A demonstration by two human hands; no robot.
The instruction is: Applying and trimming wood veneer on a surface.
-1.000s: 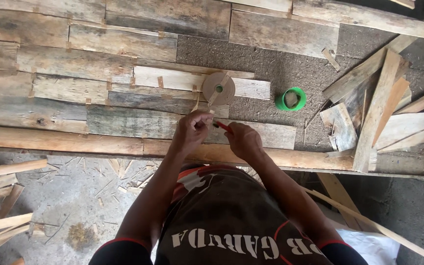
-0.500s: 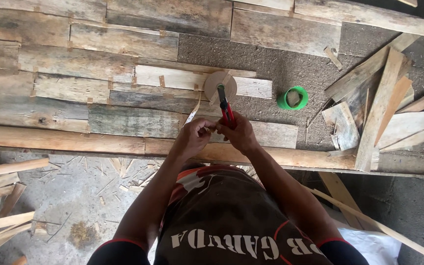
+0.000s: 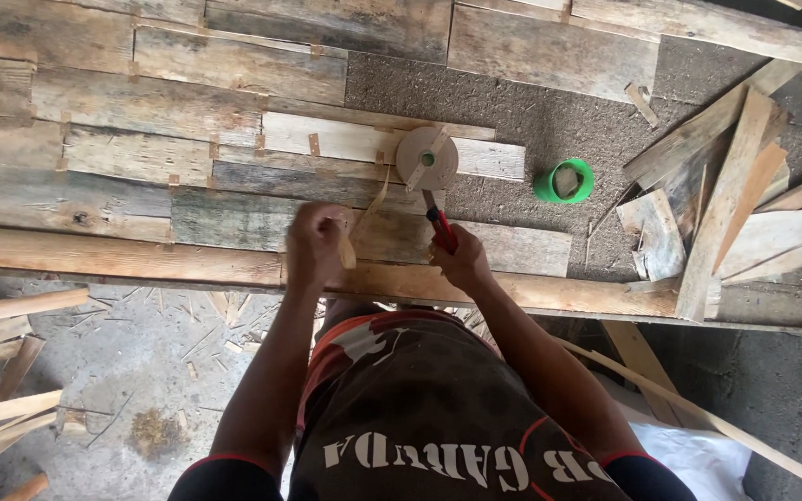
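Note:
My left hand (image 3: 316,243) pinches a short strip of tan paper tape (image 3: 349,249) pulled from the tan tape roll (image 3: 427,159) that lies on the wooden plank panel (image 3: 141,158). A thin tail of tape (image 3: 375,197) curves from the roll toward my left hand. My right hand (image 3: 461,264) grips a red utility knife (image 3: 439,225), its blade end pointing up toward the roll. Both hands hover over the panel's near edge, a little apart.
A green cup-like roll (image 3: 564,180) sits on the rough board right of the tape roll. Loose wood offcuts (image 3: 726,213) are piled at the right. More slats (image 3: 2,371) lie on the concrete floor at lower left. A long batten (image 3: 122,258) runs along the near edge.
My hands, close together a moment ago, have drawn apart. The left hand moved left with the tape strip, and the knife in my right hand tilted toward the roll.

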